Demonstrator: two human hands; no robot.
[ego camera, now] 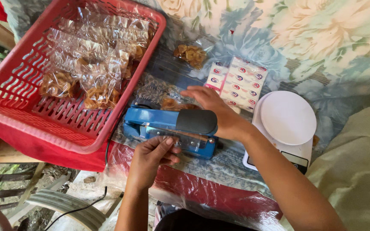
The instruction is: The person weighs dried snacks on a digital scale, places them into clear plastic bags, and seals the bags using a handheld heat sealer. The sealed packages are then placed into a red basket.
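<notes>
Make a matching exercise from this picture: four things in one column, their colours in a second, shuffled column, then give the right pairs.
Things:
1. basket holding bagged snacks
2. heat sealer under the hands
3. kitchen scale at the right
4. arm pad of the sealer

Colours:
A. white
B. black
C. red
D. blue

Pairs: 1-C, 2-D, 3-A, 4-B

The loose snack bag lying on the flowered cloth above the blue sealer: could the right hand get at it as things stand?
Probably yes. The right hand rests over the blue sealer, fingers spread and holding nothing. The loose snack bag lies just beyond it on open cloth, with nothing between them.
</notes>
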